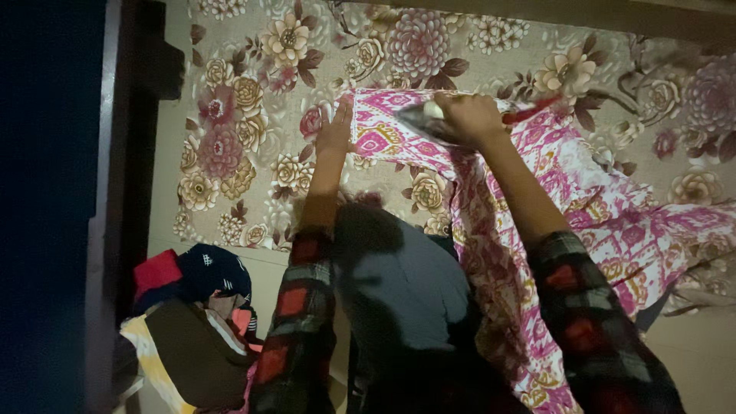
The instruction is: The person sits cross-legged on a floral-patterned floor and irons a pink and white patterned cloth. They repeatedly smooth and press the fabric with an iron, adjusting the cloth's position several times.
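Pink-and-white patterned cloth (583, 192), spread over the floral bed cover (245, 153), running from the top middle down to the right and over the edge toward the lap. On its upper end, a grey iron (429, 119), blurred, so named with some doubt; thin red cord (533, 110) leading away to the right.

Right hand (469, 115) closed around the iron from above, pressing it down on the cloth. Left hand (337, 130) wide and flat, fingers stretched, resting on the left border of the cloth, half on the bed cover.

Judged as the pressing step, near the top end of the cloth, with most of the length not yet reached. Next stroke calling for a taut, flat cloth under the left hand and for fingers well apart from the iron's path.

Further out: plaid sleeves (295, 322), grey fabric (406, 291) between them, a pile of mixed clothes (192, 337) at the lower left, a dark wooden frame (134, 153) at the left.
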